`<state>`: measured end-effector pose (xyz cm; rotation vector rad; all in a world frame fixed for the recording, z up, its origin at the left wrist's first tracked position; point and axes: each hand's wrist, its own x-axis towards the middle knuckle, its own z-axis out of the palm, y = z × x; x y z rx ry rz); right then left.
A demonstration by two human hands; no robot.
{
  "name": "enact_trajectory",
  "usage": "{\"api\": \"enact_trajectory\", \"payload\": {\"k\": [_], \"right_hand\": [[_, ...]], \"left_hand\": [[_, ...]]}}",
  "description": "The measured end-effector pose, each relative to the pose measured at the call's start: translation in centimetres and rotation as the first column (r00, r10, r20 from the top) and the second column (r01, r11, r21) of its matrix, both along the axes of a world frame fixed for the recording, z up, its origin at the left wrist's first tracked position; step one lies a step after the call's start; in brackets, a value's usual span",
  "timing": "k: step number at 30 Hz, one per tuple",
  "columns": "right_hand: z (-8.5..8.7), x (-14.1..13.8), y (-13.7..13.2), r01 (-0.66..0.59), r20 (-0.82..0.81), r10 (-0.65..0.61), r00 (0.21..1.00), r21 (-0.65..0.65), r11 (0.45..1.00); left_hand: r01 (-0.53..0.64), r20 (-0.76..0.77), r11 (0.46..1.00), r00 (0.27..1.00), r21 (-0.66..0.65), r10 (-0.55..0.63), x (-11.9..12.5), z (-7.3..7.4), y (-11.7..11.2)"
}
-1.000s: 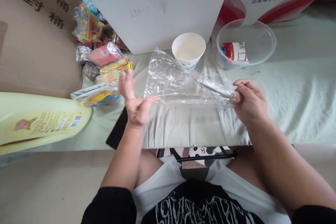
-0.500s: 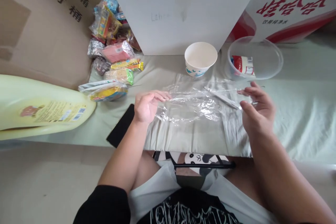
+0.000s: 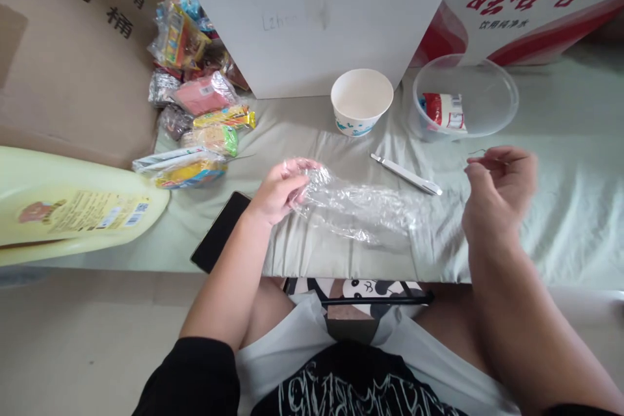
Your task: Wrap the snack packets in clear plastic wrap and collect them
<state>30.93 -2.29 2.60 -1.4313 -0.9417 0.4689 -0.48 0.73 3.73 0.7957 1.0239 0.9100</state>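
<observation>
My left hand [image 3: 281, 192] is closed around one end of a crumpled clear plastic bag [image 3: 358, 208]. The rest of the bag trails to the right over the pale green cloth [image 3: 439, 247]. My right hand [image 3: 500, 192] is apart from the bag, its fingers curled and the thumb pressed against them; whatever they may hold is too small to make out. Between the hands, just beyond the bag, lies a slim white tool [image 3: 407, 174] that looks like a utility knife. A white paper bowl [image 3: 361, 122] with a blue pattern stands upright behind it.
At the back right, a clear round tub [image 3: 492, 133] contains a red and white packet [image 3: 444, 110]. Packaged snacks [image 3: 207, 94] are heaped at the left. A phone [image 3: 221, 231] lies by my left forearm, near a yellow bottle [image 3: 82, 205]. Boxes [image 3: 312, 32] line the back.
My right hand has let go of the bag and moved right, its fingers now curled. The bag has gathered toward my left hand, and the white tool now lies uncovered.
</observation>
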Motion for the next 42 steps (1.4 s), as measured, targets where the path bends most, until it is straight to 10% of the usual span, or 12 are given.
{"api": "enact_trajectory", "payload": {"k": [3,5,8,10,14,18,22,29,33,38,42], "right_hand": [[0.4,-1.2,0.0,-0.498,0.049,0.498,0.866,-0.014,0.867],[0.8,-2.6,0.0,-0.799,0.016,0.813,0.582,-0.174,0.575],[1.6,-4.1,0.0,-0.918,-0.093,0.962,0.256,-0.334,0.213],[2.0,-4.3,0.0,-0.926,-0.153,0.962,0.224,-0.341,0.162],[2.3,-4.0,-0.2,-0.948,-0.404,0.857,0.318,-0.151,0.281],[1.6,-4.9,-0.3,-0.843,-0.634,0.625,0.456,-0.083,0.532],[0.4,-6.6,-0.5,-0.678,-0.569,0.468,0.676,-0.234,0.696],[-0.1,-7.7,-2.2,-0.202,0.079,0.228,0.970,-0.248,0.947],[-0.5,-7.9,-2.9,-0.254,0.176,0.281,0.944,-0.159,0.954],[-0.9,-6.8,-2.0,-0.473,-0.269,0.414,0.870,-0.217,0.854],[-1.0,-6.1,-1.7,-0.578,-0.326,0.490,0.809,-0.283,0.765]], "left_hand": [[0.310,0.045,0.950,0.950,-0.019,-0.309,1.2,0.1,-0.6],[0.446,0.068,0.895,0.893,-0.013,-0.445,2.0,0.4,-1.1],[0.481,0.082,0.876,0.872,0.033,-0.482,2.4,1.0,-1.5],[0.444,0.097,0.892,0.888,0.082,-0.450,1.8,1.4,-1.5],[0.230,0.210,0.964,0.944,0.136,-0.255,0.9,1.0,-1.0],[-0.055,0.319,0.998,0.946,-0.019,0.058,3.5,-1.1,-1.0],[0.318,0.444,0.936,0.868,-0.149,-0.224,7.2,-3.1,-2.5],[0.296,0.489,0.954,0.838,-0.040,-0.240,8.2,-2.3,-4.9],[0.248,0.247,0.967,0.942,-0.051,-0.229,8.2,-1.9,-5.1],[0.215,-0.011,0.960,0.975,-0.178,-0.221,6.4,-1.8,-3.1],[0.337,-0.146,0.939,0.927,-0.074,-0.345,4.4,-1.1,-2.1]]}}
